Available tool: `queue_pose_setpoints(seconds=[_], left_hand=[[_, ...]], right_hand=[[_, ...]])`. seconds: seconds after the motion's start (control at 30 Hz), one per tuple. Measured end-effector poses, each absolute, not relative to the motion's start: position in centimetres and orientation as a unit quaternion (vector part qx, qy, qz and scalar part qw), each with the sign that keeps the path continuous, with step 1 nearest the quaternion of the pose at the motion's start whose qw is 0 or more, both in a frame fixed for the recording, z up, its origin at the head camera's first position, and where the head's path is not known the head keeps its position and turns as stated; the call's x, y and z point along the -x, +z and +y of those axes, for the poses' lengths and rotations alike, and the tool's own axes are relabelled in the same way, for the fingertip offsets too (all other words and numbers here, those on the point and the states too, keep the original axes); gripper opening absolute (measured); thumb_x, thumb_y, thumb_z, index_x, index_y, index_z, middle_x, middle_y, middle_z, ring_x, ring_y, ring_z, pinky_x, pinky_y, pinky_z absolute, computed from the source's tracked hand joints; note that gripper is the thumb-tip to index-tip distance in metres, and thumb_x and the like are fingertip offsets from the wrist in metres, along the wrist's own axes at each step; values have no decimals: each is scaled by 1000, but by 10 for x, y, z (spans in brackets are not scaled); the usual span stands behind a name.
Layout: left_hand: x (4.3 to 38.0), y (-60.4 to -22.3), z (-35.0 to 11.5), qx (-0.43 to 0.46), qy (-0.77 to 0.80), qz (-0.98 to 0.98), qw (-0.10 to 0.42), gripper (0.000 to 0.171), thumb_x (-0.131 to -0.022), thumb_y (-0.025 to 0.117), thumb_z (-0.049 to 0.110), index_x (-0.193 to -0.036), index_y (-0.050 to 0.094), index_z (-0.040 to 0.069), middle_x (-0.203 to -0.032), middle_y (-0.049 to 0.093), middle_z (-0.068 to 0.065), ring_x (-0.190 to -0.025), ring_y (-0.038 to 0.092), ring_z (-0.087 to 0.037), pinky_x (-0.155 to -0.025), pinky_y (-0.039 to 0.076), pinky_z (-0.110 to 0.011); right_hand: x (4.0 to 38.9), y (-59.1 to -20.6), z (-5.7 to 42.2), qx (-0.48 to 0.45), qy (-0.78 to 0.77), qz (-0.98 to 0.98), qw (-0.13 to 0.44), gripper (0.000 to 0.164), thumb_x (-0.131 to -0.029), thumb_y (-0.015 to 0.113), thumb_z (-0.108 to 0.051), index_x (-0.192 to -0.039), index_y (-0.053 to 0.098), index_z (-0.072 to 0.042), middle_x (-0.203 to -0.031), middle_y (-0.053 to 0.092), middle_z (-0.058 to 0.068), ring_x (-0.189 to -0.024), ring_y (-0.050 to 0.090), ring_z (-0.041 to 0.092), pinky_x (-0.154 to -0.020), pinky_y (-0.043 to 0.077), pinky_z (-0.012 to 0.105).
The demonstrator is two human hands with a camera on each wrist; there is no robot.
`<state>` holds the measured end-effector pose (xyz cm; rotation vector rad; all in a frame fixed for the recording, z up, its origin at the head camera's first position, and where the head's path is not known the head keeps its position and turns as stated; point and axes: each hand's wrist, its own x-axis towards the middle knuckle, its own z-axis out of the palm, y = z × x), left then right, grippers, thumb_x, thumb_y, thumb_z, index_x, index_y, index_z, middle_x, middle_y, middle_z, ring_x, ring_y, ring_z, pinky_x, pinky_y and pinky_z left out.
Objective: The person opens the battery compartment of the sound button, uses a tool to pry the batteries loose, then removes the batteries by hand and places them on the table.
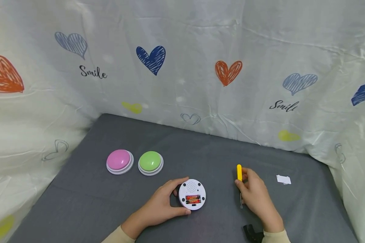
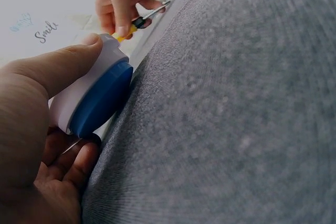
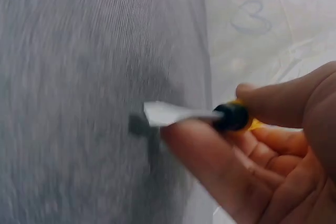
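Note:
My left hand (image 1: 160, 206) grips a round white buzzer (image 1: 192, 185) by its rim, thumb on the near side and fingers on the far side. Its underside faces up, showing speaker holes and two red batteries (image 1: 193, 199) in an uncovered compartment. In the left wrist view the buzzer's blue dome (image 2: 102, 100) points down toward the cloth. Off to the right, my right hand (image 1: 257, 192) holds a screwdriver (image 1: 239, 172) by its yellow handle, metal shaft toward me. The right wrist view shows its flat tip (image 3: 157, 114) beside my index finger.
A pink-topped buzzer (image 1: 118, 160) and a green-topped one (image 1: 150, 161) stand dome up at the back left. Small white pieces (image 1: 284, 179) lie right of my right hand. Grey cloth (image 1: 207, 152) covers the table; a white curtain (image 1: 188, 67) hangs behind it.

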<state>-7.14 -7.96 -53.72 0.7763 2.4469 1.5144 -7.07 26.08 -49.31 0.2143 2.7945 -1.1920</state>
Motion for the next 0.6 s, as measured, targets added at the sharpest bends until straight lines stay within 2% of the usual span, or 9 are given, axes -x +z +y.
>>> queue_pose_setpoints(seconds=[0.07,0.17,0.27,0.47,0.6], left_hand=[[71,-537,-80,-258,507,818,82,94,-79,102,36,-159,57,18,-128,63,10,-101,56,-9,-92,49,-31],[71,-536,-80,-258,506,819,83,94,-79,102,36,-159,56,17,-126,63,10,-101,57,-10,-92,49,-31],[72,-536,-80,-258,506,819,83,94,-79,102,35,-159,56,17,-125,63,10,-101,57,-11,-92,49,-31],[71,-536,-80,-258,505,819,86,94,-79,101,36,-160,56,18,-131,63,10,-101,57,-11,-93,49,-31],[71,-535,-80,-259,507,818,87,94,-79,102,36,-160,56,18,-127,63,10,-101,57,-11,-92,50,-31]], right_hand=[[70,-492,255,-62,-433,898,48,53,-106,72,-6,-153,49,3,-124,62,21,-62,66,20,-52,58,33],[68,-490,248,-37,-481,876,29,53,-106,71,-3,-153,46,3,-128,63,24,-74,69,21,-56,61,32],[65,-489,240,0,-518,855,2,51,-105,70,3,-150,45,3,-122,66,26,-79,73,26,-62,64,34],[61,-491,227,78,-566,818,-68,50,-94,68,23,-138,52,3,-116,63,29,-90,76,33,-64,65,38],[58,-491,221,108,-618,775,-83,48,-88,62,29,-129,54,5,-111,62,28,-92,78,31,-68,66,40]])
